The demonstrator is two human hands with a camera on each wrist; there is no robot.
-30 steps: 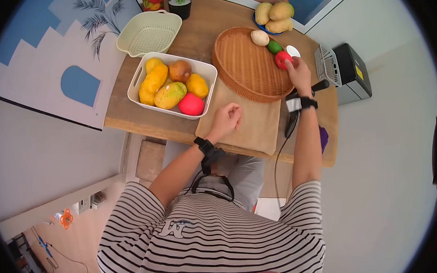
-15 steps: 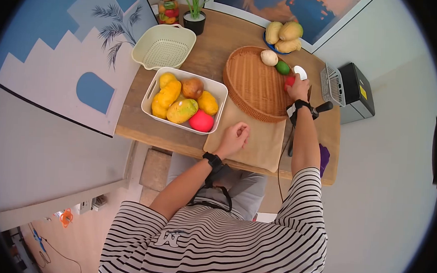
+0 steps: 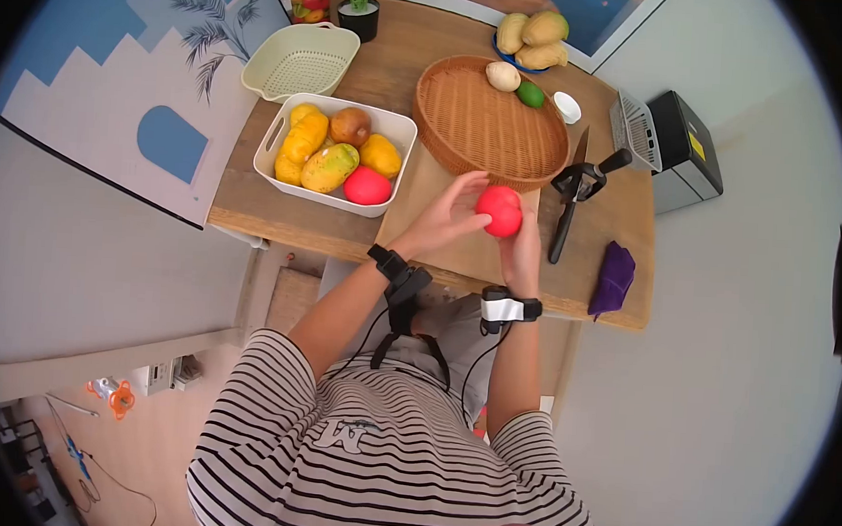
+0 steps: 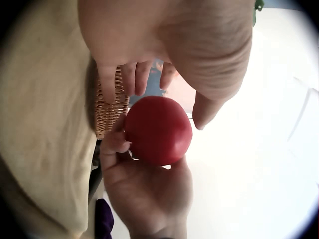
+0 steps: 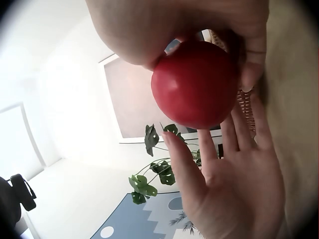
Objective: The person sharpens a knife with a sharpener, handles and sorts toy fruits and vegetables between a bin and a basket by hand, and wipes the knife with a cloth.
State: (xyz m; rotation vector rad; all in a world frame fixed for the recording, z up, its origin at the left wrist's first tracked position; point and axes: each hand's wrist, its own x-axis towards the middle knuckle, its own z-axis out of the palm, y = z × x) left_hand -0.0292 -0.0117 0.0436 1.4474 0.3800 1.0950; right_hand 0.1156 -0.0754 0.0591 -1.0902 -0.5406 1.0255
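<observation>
A smooth, round red fruit (image 3: 499,212) is held up over the tan cloth (image 3: 441,250) at the front of the table. My right hand (image 3: 522,254) grips it, its fingers curled round the side and underneath in the left wrist view. Palm toward the fruit, my left hand (image 3: 445,217) is spread beside it; in the right wrist view its fingers are straight and the thumb stands apart, close to the fruit (image 5: 197,84). Behind both hands lies a round wicker tray (image 3: 490,124) with a pale round fruit (image 3: 503,76) and a green fruit (image 3: 531,94) at its far rim.
A white basket (image 3: 264,164) of yellow, brown and red fruit stands left, a pale green basket (image 3: 298,61) behind it. To the right lie a knife (image 3: 563,230), a black-handled tool (image 3: 587,181) and a purple cloth (image 3: 613,278). A small white dish (image 3: 567,107) sits beside the tray.
My right hand has brought the red fruit from the tray's right rim to the front centre. My left hand, loosely curled before, has opened and moved up beside it.
</observation>
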